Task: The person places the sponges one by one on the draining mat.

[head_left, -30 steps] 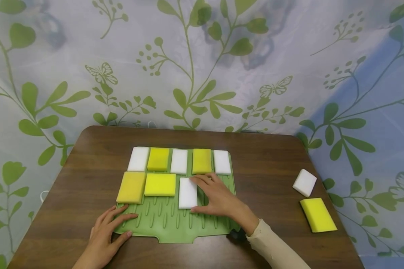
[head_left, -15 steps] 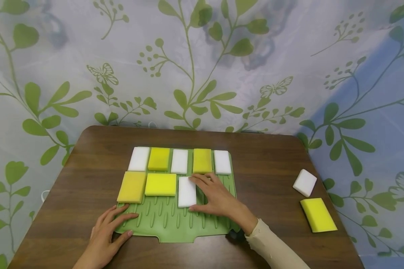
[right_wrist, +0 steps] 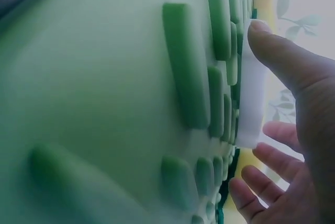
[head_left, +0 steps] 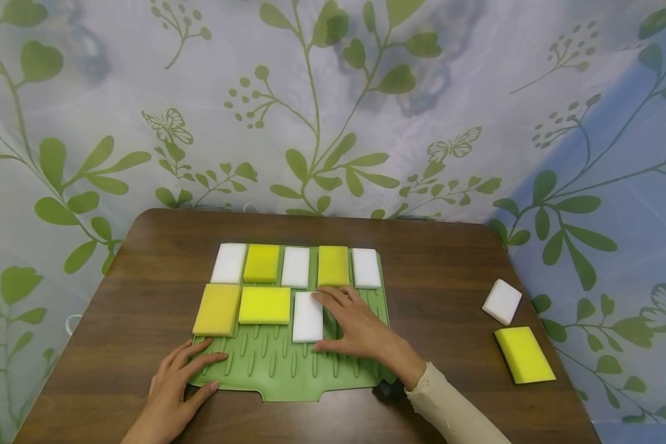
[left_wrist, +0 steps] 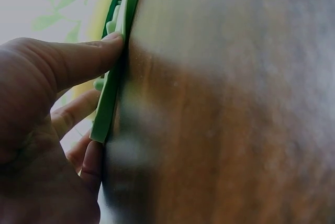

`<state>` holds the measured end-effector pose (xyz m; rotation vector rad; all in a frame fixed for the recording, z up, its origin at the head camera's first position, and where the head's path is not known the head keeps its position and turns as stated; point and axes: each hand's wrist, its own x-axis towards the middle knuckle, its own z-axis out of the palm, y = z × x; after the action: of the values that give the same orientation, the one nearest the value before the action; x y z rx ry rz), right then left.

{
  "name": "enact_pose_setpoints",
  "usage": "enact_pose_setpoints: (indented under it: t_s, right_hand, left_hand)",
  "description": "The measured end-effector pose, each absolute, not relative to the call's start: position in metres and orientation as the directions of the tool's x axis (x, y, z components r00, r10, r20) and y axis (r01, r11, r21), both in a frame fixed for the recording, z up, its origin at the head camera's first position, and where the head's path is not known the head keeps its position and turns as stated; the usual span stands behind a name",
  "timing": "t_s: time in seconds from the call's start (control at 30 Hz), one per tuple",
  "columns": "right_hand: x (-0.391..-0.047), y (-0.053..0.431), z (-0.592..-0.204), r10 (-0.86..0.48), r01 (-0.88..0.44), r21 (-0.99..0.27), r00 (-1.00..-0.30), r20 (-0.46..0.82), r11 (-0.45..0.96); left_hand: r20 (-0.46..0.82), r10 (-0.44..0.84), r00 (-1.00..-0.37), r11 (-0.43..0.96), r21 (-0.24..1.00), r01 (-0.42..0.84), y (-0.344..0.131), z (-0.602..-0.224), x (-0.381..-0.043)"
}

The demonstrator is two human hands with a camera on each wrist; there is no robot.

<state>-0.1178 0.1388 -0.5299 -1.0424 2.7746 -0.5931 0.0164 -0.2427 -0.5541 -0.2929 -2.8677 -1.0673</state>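
My right hand (head_left: 361, 327) spans a white sponge (head_left: 308, 317) on the green ridged mat (head_left: 291, 385). In the head view, its fingertips rest at the sponge's upper right corner, while the thumb lies just below the lower right one. From the right wrist, the thumb tip overlaps one end of the white sponge (right_wrist: 252, 93), and the fingers are loosely spread by the other. My left hand (head_left: 172, 382) lies on the mat's near left corner, fingers spread. Its thumb (left_wrist: 97, 54) touches the mat's edge in the left wrist view.
White and yellow sponges alternate along the mat's back row. Left of the handled sponge are a deeper yellow sponge (head_left: 216, 310) and a bright yellow one (head_left: 264, 305). A white sponge (head_left: 502, 302) and a yellow, dark-bottomed one (head_left: 524, 354) lie at the right on the brown table (head_left: 438, 259).
The white sponge by my right hand has shifted slightly to the left. The hand shifts only a little, and my left hand stays in place.
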Motion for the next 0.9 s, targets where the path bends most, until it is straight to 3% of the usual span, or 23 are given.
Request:
enact_pose_setpoints:
  t_s: [0.27,0.53,0.9]
  right_hand:
    - [-0.114,0.156,-0.520,-0.654,-0.605,-0.422,-0.756,0.038,0.675]
    - [-0.113,0.190,-0.514,-0.606,-0.543,-0.493,-0.795,0.039,0.680]
    - [-0.112,0.257,-0.514,-0.473,-0.439,-0.480,-0.879,0.056,0.759]
  left_hand:
    - [0.102,0.153,-0.983,0.730,0.659,0.182,-0.243,-0.553,0.017]
    - [0.069,0.150,-0.986,0.730,0.665,0.158,-0.245,-0.554,0.017]
    - [0.102,0.155,-0.983,0.742,0.645,0.184,-0.242,-0.553,0.017]
